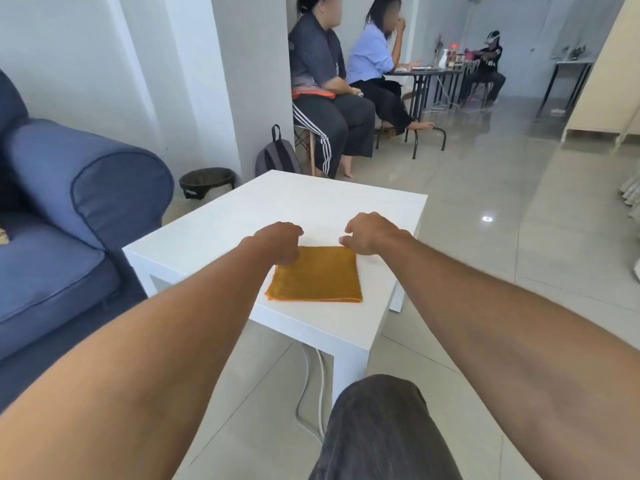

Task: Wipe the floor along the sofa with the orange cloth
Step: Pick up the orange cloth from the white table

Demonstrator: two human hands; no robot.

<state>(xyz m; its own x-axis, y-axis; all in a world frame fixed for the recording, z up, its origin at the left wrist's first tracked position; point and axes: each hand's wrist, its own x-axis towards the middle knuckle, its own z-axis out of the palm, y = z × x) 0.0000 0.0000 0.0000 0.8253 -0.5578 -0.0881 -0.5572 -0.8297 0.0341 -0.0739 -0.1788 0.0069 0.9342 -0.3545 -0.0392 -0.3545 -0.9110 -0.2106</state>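
A folded orange cloth lies flat on a low white table in front of me. My left hand rests with curled fingers over the cloth's far left corner. My right hand hovers with curled fingers at the cloth's far right corner. Whether either hand pinches the cloth is hidden by the knuckles. A blue sofa stands to the left of the table, with grey tiled floor around it.
A white cable runs on the floor under the table. My knee is below the table's near corner. A dark bin and a backpack sit by the wall. Two people sit on chairs beyond the table.
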